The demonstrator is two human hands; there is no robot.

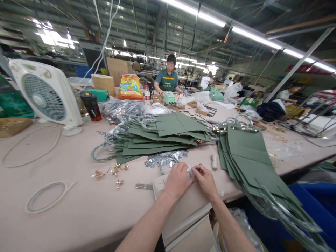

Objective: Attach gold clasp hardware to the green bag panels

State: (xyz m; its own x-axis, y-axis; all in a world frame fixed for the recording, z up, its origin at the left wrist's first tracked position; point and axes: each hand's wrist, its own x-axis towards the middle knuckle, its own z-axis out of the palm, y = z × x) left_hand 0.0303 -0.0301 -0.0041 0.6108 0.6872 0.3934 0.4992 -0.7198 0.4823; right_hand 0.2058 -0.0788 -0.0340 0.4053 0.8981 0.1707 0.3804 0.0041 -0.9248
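My left hand is closed over the top of a beige bag panel, which hangs down over the table's front edge. Close beside it my right hand pinches with thumb and forefinger. Between the fingertips is a small, pale, shiny bit, too small and too covered to name. A metal strip with holes sticks out left of the panel. Behind the hands lies a heap of flat silver metal plates. Small gold clasps are scattered to the left.
Green panels with plastic-wrapped handles lie in a stack; another pile overhangs the right edge. A small grey cylinder stands between. Left are a tape roll, white fan and dark tumbler. Across sits a co-worker.
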